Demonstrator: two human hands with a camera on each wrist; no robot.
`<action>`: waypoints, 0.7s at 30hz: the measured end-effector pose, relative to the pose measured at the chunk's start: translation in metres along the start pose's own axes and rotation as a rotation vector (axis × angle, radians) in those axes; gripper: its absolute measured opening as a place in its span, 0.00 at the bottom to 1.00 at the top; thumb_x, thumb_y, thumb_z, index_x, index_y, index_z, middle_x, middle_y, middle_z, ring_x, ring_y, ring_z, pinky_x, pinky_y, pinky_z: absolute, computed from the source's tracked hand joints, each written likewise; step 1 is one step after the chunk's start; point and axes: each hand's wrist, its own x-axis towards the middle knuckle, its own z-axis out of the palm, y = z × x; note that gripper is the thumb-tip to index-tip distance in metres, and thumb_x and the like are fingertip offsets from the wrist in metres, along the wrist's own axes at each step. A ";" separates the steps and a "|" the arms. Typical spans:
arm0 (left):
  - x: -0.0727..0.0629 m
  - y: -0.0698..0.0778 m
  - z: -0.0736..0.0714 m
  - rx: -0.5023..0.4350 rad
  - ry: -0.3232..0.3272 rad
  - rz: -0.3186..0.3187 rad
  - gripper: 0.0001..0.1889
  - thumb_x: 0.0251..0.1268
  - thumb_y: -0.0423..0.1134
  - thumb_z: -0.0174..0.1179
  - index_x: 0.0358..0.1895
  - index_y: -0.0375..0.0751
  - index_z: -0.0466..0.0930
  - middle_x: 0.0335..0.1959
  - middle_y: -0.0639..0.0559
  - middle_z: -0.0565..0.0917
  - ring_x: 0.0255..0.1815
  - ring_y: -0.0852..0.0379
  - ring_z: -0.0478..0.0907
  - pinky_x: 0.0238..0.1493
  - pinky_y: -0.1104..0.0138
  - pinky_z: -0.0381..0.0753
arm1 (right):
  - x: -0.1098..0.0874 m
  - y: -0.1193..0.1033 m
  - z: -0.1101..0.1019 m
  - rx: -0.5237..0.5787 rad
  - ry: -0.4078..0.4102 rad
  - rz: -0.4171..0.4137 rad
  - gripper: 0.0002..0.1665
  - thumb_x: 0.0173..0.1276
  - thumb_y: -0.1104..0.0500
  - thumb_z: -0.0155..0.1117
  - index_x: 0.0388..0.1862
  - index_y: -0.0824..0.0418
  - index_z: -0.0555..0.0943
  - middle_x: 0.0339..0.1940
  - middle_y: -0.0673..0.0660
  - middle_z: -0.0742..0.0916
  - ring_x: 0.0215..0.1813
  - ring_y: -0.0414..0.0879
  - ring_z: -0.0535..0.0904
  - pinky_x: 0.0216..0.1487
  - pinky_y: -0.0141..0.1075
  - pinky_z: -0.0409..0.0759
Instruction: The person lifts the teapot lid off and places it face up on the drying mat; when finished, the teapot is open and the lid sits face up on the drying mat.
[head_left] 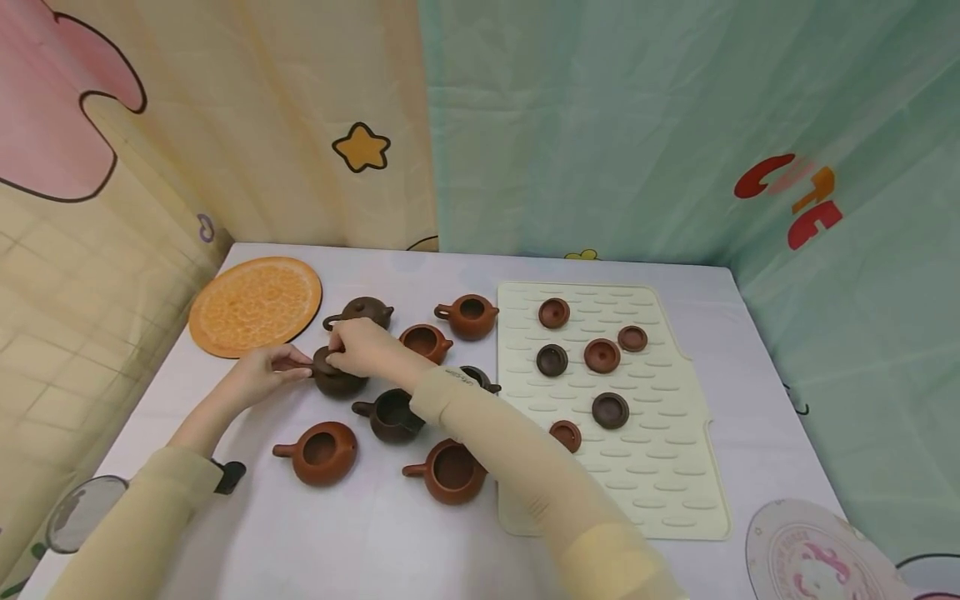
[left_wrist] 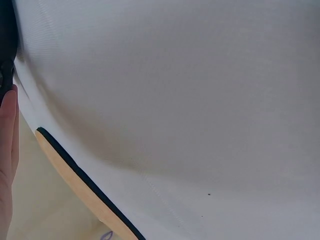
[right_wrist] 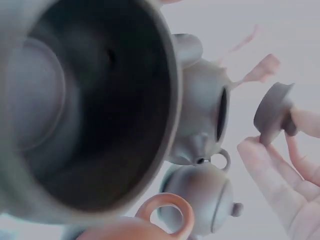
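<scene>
My left hand [head_left: 258, 375] pinches the handle of a dark brown teapot [head_left: 341, 385], which stands on the white-covered table. In the left wrist view, only some fingers [left_wrist: 7, 135] and part of the dark pot show at the left edge. Above that teapot's opening my right hand [head_left: 367, 346] holds a small dark lid [right_wrist: 272, 110] by its knob. The right wrist view shows the lid tilted and apart from the pot [right_wrist: 200, 105]. Just behind stands another dark teapot [head_left: 367, 312] with its lid on.
Several open teapots stand around, among them a reddish one [head_left: 324, 454] in front and a dark one [head_left: 393, 415] under my right forearm. Several lids, one of them dark [head_left: 611, 411], lie on a cream mat [head_left: 675, 492] at right. An orange round mat [head_left: 255, 304] lies back left.
</scene>
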 end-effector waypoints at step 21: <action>0.000 0.000 0.001 0.013 0.007 0.005 0.08 0.62 0.35 0.67 0.42 0.35 0.85 0.38 0.42 0.88 0.41 0.54 0.83 0.40 0.71 0.76 | -0.186 0.169 -0.057 1.209 0.127 0.157 0.09 0.73 0.65 0.52 0.40 0.55 0.80 0.41 0.48 0.86 0.45 0.39 0.85 0.54 0.34 0.81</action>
